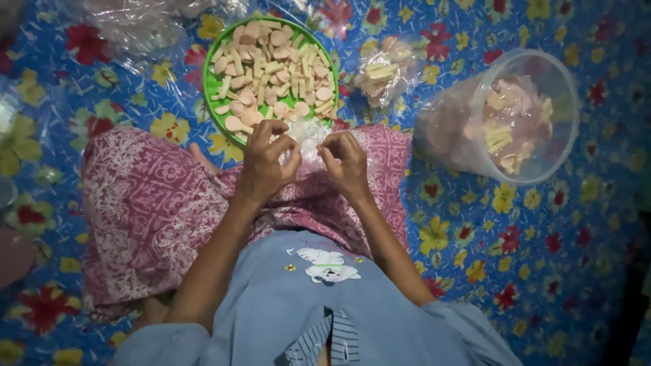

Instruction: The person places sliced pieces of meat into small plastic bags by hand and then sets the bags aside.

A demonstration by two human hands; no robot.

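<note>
A small clear plastic bag is held between the two hands, just above the lap. It is pinched by the left hand on one side and by the right hand on the other. The fingers of both hands are curled tight on the thin plastic. What is inside the bag cannot be told.

The hands are held over a pink patterned cloth that is spread across the legs. Right past the fingers, a green plate is set on the mat. It is filled with round pink slices and pale yellow sticks.

Beside the plate, toward the right, a small filled bag is laid on the mat. Further right, near the mat's right edge, a big clear tub is seen lying on its side. Many filled bags are packed in it.

More crinkled clear plastic is piled at the top left corner. Everything is carried by a blue mat with red and yellow flowers.
</note>
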